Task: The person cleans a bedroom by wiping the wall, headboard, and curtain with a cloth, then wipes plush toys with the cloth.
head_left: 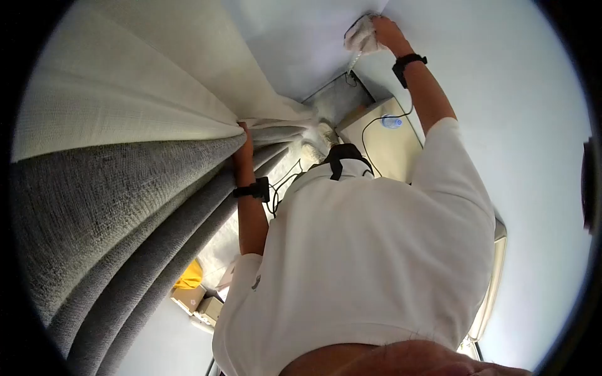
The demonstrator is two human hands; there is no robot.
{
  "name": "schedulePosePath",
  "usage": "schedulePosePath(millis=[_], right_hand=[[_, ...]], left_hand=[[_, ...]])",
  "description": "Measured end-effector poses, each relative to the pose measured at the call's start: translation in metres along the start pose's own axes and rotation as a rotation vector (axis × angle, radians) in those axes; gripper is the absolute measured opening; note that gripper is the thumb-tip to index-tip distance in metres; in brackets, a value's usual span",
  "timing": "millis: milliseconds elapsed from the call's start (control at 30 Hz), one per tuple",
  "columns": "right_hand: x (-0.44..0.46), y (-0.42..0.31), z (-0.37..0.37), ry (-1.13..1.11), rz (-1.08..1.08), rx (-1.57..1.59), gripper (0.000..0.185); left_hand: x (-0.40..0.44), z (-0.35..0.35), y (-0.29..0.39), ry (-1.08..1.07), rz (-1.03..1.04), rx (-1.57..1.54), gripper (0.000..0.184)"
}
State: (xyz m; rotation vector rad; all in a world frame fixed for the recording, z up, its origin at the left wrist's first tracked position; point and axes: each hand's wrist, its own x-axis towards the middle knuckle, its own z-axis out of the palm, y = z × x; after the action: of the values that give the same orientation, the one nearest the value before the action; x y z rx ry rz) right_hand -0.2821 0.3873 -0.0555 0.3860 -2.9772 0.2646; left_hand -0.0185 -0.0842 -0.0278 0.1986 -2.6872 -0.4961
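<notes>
My left hand (244, 141) is closed on the edge of the curtains, where a sheer white curtain (132, 100) meets a thick grey curtain (113, 194). Its fingers are partly hidden by the fabric. My right hand (389, 34) reaches up and away and presses a pale, pinkish-white cloth (362, 36) against the light wall (514, 125) near the corner. The cloth is bunched under the fingers.
Beyond my feet stands a light wooden cabinet (395, 150) with a blue-tinted plastic bottle (391, 121) on it. A black cable (365, 141) runs over the cabinet. Lower left are cardboard boxes (188, 299) and a yellow bag (190, 276).
</notes>
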Motion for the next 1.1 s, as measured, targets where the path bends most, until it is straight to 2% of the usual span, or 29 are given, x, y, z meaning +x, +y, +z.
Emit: schedulePosePath(millis=[67, 100, 233, 300, 367, 400, 433, 500, 533, 600, 633, 700, 800, 833, 900, 967, 1000, 1067, 1100], right_hand=[[-0.008, -0.016, -0.034, -0.044, -0.011, 0.018, 0.025], [-0.006, -0.019, -0.042, -0.079, -0.024, 0.025, 0.024], [0.018, 0.007, -0.007, -0.082, 0.049, -0.107, 0.026], [0.031, 0.029, 0.025, -0.128, 0.215, -0.076, 0.037], [0.029, 0.03, 0.039, -0.129, 0.233, 0.002, 0.034], [0.027, 0.028, 0.042, -0.125, 0.247, 0.081, 0.035], [0.026, 0.032, 0.047, -0.127, 0.25, 0.082, 0.035], [0.026, 0.036, 0.059, -0.069, 0.184, 0.171, 0.027], [0.024, 0.025, 0.046, -0.073, 0.183, 0.174, 0.027], [0.02, 0.006, 0.015, -0.19, 0.229, 0.176, 0.028], [0.021, 0.004, 0.01, -0.188, 0.23, 0.175, 0.028], [0.021, -0.002, 0.003, -0.133, 0.251, 0.135, 0.031], [0.013, -0.018, -0.021, -0.073, 0.344, 0.222, 0.032], [0.01, -0.017, -0.021, -0.074, 0.348, 0.222, 0.032], [0.007, -0.016, -0.019, 0.063, 0.233, 0.32, 0.032], [0.013, -0.004, 0.014, 0.096, 0.195, 0.228, 0.033], [0.017, 0.002, 0.032, 0.132, 0.158, 0.134, 0.034], [0.024, 0.007, 0.057, 0.148, 0.194, 0.128, 0.033], [0.025, 0.0, 0.053, 0.162, 0.225, 0.122, 0.033]], left_hand=[[-0.002, 0.005, -0.005, 0.144, 0.011, -0.127, 0.024], [-0.002, 0.007, -0.008, 0.143, 0.01, -0.125, 0.024], [-0.003, 0.002, -0.008, 0.077, -0.009, -0.031, 0.023], [-0.003, 0.0, -0.004, 0.073, -0.042, 0.017, 0.023], [0.001, 0.003, -0.001, 0.248, 0.144, 0.14, 0.024], [-0.002, 0.008, -0.008, 0.243, 0.147, 0.14, 0.024], [-0.01, 0.016, -0.018, 0.09, -0.071, 0.088, 0.035], [-0.021, 0.031, -0.039, -0.067, -0.288, 0.041, 0.053], [-0.019, 0.033, -0.04, -0.099, -0.427, -0.101, 0.056], [-0.02, 0.03, -0.039, -0.131, -0.566, -0.242, 0.059], [-0.012, 0.021, -0.021, -0.036, -0.419, -0.227, 0.062], [-0.003, 0.012, -0.009, 0.061, -0.268, -0.206, 0.066], [-0.011, 0.018, -0.027, -0.065, -0.376, -0.246, 0.068], [-0.011, 0.021, -0.035, -0.188, -0.474, -0.235, 0.068], [-0.014, 0.022, -0.037, -0.312, -0.57, -0.224, 0.068], [-0.001, -0.007, 0.012, -0.094, -0.396, -0.407, 0.06], [0.002, -0.008, 0.022, -0.096, -0.393, -0.407, 0.06], [0.007, -0.007, 0.035, 0.122, -0.113, -0.099, 0.02], [0.01, -0.007, 0.039, 0.121, -0.107, -0.101, 0.02]])
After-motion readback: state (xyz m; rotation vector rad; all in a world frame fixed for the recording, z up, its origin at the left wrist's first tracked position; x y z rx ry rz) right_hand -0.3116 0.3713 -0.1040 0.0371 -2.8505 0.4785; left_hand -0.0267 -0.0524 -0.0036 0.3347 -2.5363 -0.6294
